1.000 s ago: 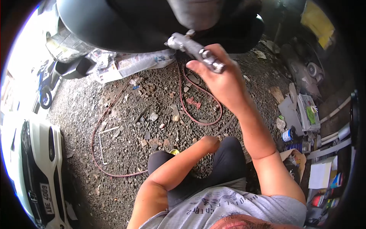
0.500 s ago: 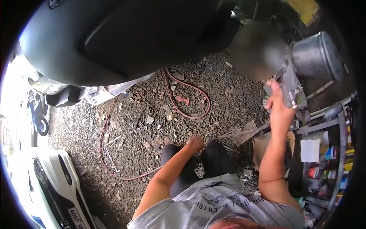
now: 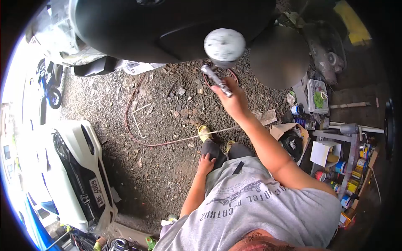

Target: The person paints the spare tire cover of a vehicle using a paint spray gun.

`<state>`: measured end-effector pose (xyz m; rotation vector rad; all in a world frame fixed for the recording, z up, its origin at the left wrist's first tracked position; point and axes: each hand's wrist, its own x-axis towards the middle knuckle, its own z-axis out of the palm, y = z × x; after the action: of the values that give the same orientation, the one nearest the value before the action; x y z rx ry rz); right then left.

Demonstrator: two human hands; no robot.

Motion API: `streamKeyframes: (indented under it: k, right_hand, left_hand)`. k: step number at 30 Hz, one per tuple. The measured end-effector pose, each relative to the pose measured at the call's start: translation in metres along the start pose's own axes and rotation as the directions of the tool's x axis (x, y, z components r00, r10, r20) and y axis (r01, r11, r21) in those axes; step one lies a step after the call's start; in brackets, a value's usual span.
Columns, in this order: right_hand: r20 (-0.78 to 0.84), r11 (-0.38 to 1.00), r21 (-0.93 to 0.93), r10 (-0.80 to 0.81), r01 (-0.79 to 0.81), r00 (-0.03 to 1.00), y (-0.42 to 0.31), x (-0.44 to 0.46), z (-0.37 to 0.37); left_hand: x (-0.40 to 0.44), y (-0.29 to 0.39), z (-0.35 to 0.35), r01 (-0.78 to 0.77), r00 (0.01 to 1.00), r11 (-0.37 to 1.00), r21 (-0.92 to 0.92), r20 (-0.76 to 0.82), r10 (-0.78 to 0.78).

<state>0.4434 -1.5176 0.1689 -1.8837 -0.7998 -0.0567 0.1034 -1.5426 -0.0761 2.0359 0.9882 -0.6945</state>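
Note:
My right hand (image 3: 235,100) is wrapped round a metal spray gun (image 3: 215,80), raised above the gravel. On the gun sits a paint cup with a round, white-smeared top (image 3: 224,44), close to the dark car body panel (image 3: 138,35). A hose (image 3: 209,133) runs low across the ground below my right forearm. Against my thigh, my left hand (image 3: 205,164) rests with its fingers spread and nothing in it.
A white car (image 3: 77,180) stands at lower left. On the right, a metal shelf (image 3: 349,167) holds several paint cans, beside an open cardboard box (image 3: 307,136). A stack of newspaper (image 3: 317,97) lies farther back. A blurred disc (image 3: 279,57) covers part of the view.
My right hand has brought the spray gun from the far right leftward to the dark panel. My left hand has shifted slightly left onto my thigh, and the view has turned.

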Motion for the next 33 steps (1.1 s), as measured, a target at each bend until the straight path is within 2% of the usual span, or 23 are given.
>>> streamKeyframes:
  k: [2,3,4,6,7,9,10,11,12,14,15,17,19,23,24,25,26,27,28,30,33]
  right_hand:
    - [0.077,0.995,-0.032,-0.091,0.094,0.993,-0.015,0.009,0.024]
    - [0.164,1.0,-0.013,0.001,0.001,0.986,-0.026,0.011,0.029]
    - [0.115,0.998,0.001,-0.063,0.063,0.991,-0.042,0.015,0.029]
    - [0.153,0.998,-0.059,0.028,-0.019,0.988,-0.058,0.017,0.021]
    - [0.14,0.999,-0.018,0.041,-0.039,0.989,-0.064,0.017,0.011]
    - [0.093,0.998,-0.008,0.064,-0.063,0.994,-0.065,0.013,-0.015]
    - [0.066,0.988,0.043,0.148,-0.151,0.987,-0.079,0.015,-0.037]
    - [-0.025,0.99,0.0,0.139,-0.139,0.99,-0.076,0.012,-0.05]
    - [-0.115,0.99,-0.045,0.13,-0.136,0.985,-0.072,0.006,-0.062]
    - [-0.183,0.979,0.044,0.205,-0.2,0.962,-0.075,0.001,-0.096]
    - [-0.168,0.915,0.06,0.404,-0.399,0.899,-0.084,0.0,-0.115]
    - [-0.295,0.93,0.002,0.351,-0.366,0.889,-0.082,-0.004,-0.143]
    - [-0.391,0.886,0.048,0.442,-0.462,0.807,-0.08,-0.007,-0.16]
    - [-0.357,0.781,0.133,0.612,-0.61,0.706,-0.099,0.001,-0.174]
    - [-0.375,0.842,0.068,0.519,-0.536,0.768,-0.095,0.003,-0.165]
    - [-0.386,0.89,0.002,0.42,-0.455,0.821,-0.088,0.004,-0.151]
    - [-0.39,0.925,-0.064,0.322,-0.374,0.863,-0.087,0.005,-0.139]
    - [-0.329,0.947,-0.002,0.304,-0.322,0.894,-0.1,0.009,-0.127]
    - [-0.26,0.929,0.014,0.361,-0.371,0.895,-0.107,0.013,-0.114]
    - [-0.155,0.94,0.064,0.342,-0.336,0.927,-0.117,0.017,-0.084]
    - [-0.168,0.996,0.039,0.09,-0.085,0.982,-0.126,0.026,-0.036]
  left_hand:
    - [-0.019,0.002,-0.013,0.015,0.999,1.0,-0.004,0.046,-0.015]
    - [-0.023,0.004,-0.023,0.017,0.998,1.0,-0.007,0.066,-0.016]
    - [-0.024,-0.004,-0.033,0.028,0.995,0.998,-0.049,0.098,-0.023]
    - [-0.006,-0.022,-0.057,0.036,0.988,0.992,-0.124,0.156,-0.017]
    - [-0.008,-0.027,-0.069,0.014,0.999,0.98,-0.201,0.046,-0.004]
    - [-0.005,-0.051,-0.096,0.006,0.998,0.985,-0.173,0.057,0.004]
    - [0.006,-0.061,-0.108,-0.003,0.998,0.987,-0.161,0.061,0.013]
    - [0.011,-0.073,-0.118,0.022,0.997,0.997,-0.072,0.071,-0.017]
    - [0.023,-0.094,-0.124,-0.017,0.994,1.0,0.009,0.111,0.015]
    - [0.025,-0.107,-0.155,-0.037,0.977,0.986,0.162,0.213,0.002]
    - [0.048,-0.141,-0.149,-0.099,0.969,0.979,0.178,0.242,0.054]
    - [0.051,-0.135,-0.174,-0.161,0.949,0.923,0.349,0.313,0.047]
    - [0.052,-0.116,-0.189,-0.228,0.935,0.879,0.419,0.347,0.077]
    - [0.074,-0.074,-0.194,-0.415,0.898,0.798,0.437,0.339,0.281]
    - [0.1,-0.084,-0.181,-0.641,0.767,0.652,0.404,0.312,0.561]
    - [0.112,-0.071,-0.175,-0.674,0.734,0.613,0.412,0.281,0.618]
    - [0.079,-0.015,-0.199,-0.396,0.91,0.904,0.158,0.199,0.364]
    - [0.092,-0.016,-0.191,-0.443,0.893,0.891,0.102,0.139,0.428]
    - [0.081,0.002,-0.198,-0.443,0.892,0.896,0.005,0.096,0.441]
    - [0.029,0.054,-0.233,-0.443,0.892,0.877,-0.188,0.004,0.452]
    - [0.006,0.054,-0.249,-0.444,0.889,0.859,-0.254,-0.001,0.459]
